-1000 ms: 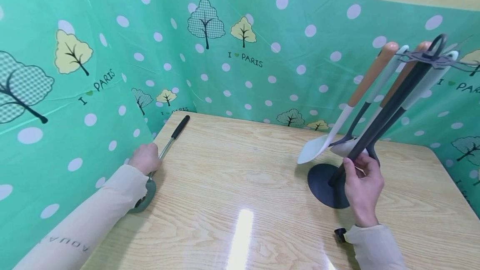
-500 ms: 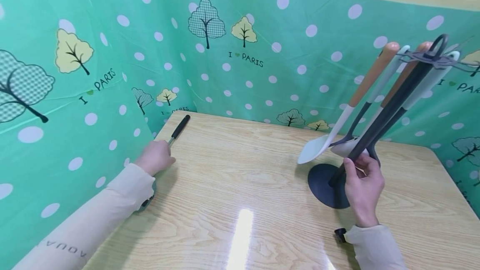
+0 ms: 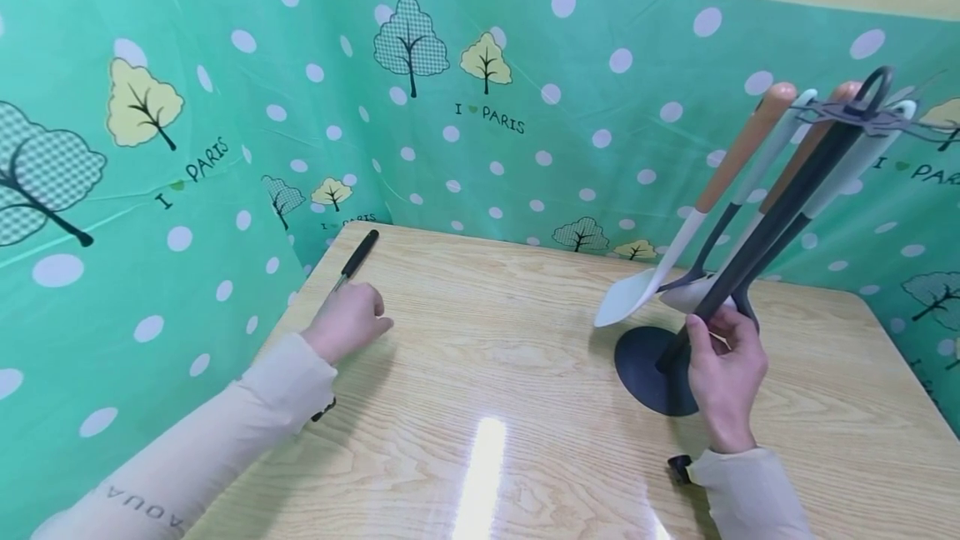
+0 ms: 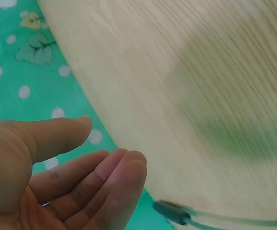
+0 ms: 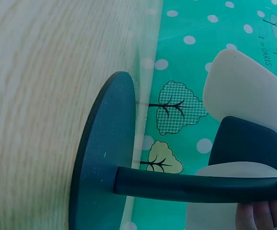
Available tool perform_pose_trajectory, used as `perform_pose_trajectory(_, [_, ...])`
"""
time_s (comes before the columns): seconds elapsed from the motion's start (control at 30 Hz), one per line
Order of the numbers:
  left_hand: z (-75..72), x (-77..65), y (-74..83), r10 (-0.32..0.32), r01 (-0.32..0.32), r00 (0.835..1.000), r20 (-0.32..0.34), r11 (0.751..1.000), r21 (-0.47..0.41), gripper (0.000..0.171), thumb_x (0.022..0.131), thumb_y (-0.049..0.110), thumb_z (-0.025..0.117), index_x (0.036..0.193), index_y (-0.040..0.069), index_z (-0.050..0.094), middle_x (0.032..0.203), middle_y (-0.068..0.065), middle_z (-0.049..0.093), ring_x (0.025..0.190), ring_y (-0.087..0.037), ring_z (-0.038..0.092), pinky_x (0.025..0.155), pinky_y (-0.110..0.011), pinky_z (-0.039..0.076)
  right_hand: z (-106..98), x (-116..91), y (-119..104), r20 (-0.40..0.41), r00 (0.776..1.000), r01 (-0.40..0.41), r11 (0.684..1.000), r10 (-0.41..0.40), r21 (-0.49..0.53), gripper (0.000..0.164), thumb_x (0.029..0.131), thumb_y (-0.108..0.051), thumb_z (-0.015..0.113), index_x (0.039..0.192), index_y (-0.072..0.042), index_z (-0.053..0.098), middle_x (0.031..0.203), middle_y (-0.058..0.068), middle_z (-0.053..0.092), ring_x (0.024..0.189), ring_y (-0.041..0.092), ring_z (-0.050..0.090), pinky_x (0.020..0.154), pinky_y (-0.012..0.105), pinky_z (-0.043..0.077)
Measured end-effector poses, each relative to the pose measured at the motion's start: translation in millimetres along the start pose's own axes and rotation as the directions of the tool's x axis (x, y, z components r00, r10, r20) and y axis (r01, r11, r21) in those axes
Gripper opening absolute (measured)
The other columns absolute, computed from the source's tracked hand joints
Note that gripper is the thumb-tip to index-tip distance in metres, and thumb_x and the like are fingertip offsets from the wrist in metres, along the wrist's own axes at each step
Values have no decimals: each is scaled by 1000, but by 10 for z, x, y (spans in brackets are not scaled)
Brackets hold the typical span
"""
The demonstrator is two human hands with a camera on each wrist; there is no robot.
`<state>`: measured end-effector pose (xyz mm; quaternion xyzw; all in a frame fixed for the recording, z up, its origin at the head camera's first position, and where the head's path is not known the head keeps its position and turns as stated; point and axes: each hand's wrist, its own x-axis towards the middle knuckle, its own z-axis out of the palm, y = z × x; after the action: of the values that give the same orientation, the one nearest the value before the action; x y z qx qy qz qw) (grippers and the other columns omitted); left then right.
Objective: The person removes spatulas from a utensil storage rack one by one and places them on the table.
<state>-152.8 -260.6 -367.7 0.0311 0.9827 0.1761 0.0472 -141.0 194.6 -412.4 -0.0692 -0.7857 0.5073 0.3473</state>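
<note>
My left hand [image 3: 349, 320] hovers over the table's left side with its fingers loosely bent. In the left wrist view its thumb and fingertips are apart, with nothing between them. Beneath that hand lies a long kitchen utensil with a black handle [image 3: 360, 253]; the sleeve hides its head. At the right, my right hand [image 3: 727, 377] grips the dark pole [image 5: 191, 188] of a utensil stand low down, thumb on one side and fingers on the other. The stand's round base [image 3: 648, 373] sits on the table. A pale spatula [image 3: 626, 298] and several other utensils hang from its top ring.
The wooden table [image 3: 480, 340] backs onto a green dotted cloth [image 3: 480, 148], which also rises along the left side. Two wooden handles [image 3: 750, 148] and pale green ones [image 3: 862, 165] lean around the pole. A light reflection crosses the front of the table.
My left hand has left the utensil on the left and moved right and slightly up, fingers loosening. The utensil stays where it lies. My right hand keeps its grip on the pole.
</note>
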Motion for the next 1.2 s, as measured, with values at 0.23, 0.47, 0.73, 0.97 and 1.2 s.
perform_pose_trajectory(0.23, [74, -35, 229, 46, -46, 999, 9, 998, -42, 44, 86, 16, 68, 57, 13, 35, 51, 4, 27, 45, -10, 24, 44, -24, 24, 3, 0, 9, -3, 1000, 9, 1000, -9, 3, 31, 88, -13, 69, 115, -1, 62, 98, -5, 59, 88, 9, 58, 76, 9, 47])
perform_pose_trajectory(0.47, [112, -42, 441, 104, -105, 994, -18, 994, -33, 17, 84, 18, 71, 81, 1, 67, 71, -4, 59, 55, -12, 47, 58, -31, 45, 5, 4, 12, -8, 1000, 8, 1000, -8, 2, 30, 88, -13, 69, 115, 0, 62, 98, -5, 59, 88, 9, 58, 76, 10, 48])
perform_pose_trajectory(0.73, [172, 7, 639, 126, -128, 992, -32, 989, -80, 18, 84, 20, 72, 86, 3, 71, 75, -5, 64, 55, -13, 50, 58, -30, 46, 8, 8, 12, -4, 1000, 10, 1000, -10, -5, 30, 89, -14, 68, 115, 0, 61, 98, -5, 59, 87, 9, 58, 76, 9, 48])
perform_pose_trajectory(0.97, [242, 43, 785, 153, -157, 987, -48, 984, -88, 20, 84, 21, 72, 92, 3, 73, 88, -6, 69, 63, -12, 55, 68, -31, 51, 10, 15, 5, -4, 1000, 9, 1000, -8, 9, 30, 88, -13, 69, 114, 0, 62, 97, -5, 59, 86, 8, 58, 75, 9, 48])
perform_pose_trajectory(1.2, [289, 78, 969, 174, -178, 984, -38, 977, -114, 21, 85, 24, 71, 95, 5, 73, 88, -4, 69, 70, -11, 59, 71, -31, 52, 8, 18, 18, -8, 1000, 8, 1000, -8, 12, 30, 88, -12, 69, 114, 1, 62, 97, -5, 59, 86, 8, 58, 75, 9, 48])
